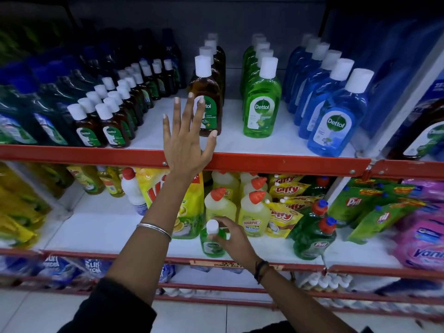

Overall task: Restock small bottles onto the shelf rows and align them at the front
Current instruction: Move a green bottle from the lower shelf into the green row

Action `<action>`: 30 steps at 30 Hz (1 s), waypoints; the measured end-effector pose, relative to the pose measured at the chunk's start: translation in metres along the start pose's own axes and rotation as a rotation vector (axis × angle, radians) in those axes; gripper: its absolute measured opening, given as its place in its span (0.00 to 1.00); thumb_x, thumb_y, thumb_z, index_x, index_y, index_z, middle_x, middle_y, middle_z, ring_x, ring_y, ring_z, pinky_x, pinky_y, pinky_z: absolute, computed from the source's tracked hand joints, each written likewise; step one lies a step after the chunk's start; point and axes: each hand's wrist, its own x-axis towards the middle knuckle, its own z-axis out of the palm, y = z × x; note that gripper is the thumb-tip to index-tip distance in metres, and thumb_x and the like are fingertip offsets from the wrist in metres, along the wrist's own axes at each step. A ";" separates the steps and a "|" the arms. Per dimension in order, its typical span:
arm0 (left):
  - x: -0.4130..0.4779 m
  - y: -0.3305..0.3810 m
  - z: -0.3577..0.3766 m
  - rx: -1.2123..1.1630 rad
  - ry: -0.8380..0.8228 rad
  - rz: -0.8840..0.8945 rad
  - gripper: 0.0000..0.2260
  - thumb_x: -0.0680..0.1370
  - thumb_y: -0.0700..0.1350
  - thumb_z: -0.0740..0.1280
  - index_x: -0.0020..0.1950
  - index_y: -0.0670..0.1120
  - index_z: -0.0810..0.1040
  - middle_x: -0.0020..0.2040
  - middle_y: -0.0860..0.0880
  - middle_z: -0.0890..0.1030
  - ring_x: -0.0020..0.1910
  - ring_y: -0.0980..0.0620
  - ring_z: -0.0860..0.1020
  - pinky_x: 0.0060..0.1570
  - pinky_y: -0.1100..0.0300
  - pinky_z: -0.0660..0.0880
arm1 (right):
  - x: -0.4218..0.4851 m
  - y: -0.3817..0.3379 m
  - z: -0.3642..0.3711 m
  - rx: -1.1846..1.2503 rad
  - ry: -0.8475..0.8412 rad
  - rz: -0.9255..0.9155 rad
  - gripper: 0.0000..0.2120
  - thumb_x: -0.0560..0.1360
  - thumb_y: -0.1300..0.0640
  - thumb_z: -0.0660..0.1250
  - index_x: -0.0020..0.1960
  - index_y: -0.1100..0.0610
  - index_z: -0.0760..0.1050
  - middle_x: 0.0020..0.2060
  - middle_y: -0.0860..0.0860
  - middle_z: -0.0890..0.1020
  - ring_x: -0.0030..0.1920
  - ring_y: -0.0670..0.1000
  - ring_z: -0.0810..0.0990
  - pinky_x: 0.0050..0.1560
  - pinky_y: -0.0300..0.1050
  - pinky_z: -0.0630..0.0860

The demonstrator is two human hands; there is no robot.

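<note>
My left hand (186, 143) is spread wide and holds nothing, fingertips at the front brown bottle (208, 102) on the top shelf (288, 162). My right hand (234, 239) grips a small green bottle (212, 241) upright at the lower shelf's (115, 231) front edge.

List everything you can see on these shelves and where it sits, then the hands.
Small brown Dettol bottles with white caps: two rows, upper shelf left.
Large brown Dettol bottles: one row, upper shelf centre.
Green Dettol bottles: one row, right of the brown.
Blue Dettol bottles: one row, upper shelf right.
Yellow Harpic bottles with orange caps: several, lower shelf centre.
Green Pril bottles: two, lower shelf right.
Yellow Giffy pouches: several, behind the Pril.
Small green Dettol bottle with white cap: one, lower shelf front.
Left hand: open, fingers spread, over the red shelf edge.
Right hand: gripping the small green bottle.
</note>
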 end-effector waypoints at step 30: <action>-0.002 -0.002 0.000 -0.058 -0.040 -0.001 0.28 0.81 0.62 0.50 0.80 0.55 0.52 0.80 0.50 0.57 0.80 0.47 0.51 0.76 0.43 0.49 | 0.039 -0.222 -0.205 0.396 0.637 -0.600 0.09 0.72 0.60 0.70 0.53 0.59 0.78 0.42 0.47 0.83 0.43 0.46 0.80 0.48 0.40 0.78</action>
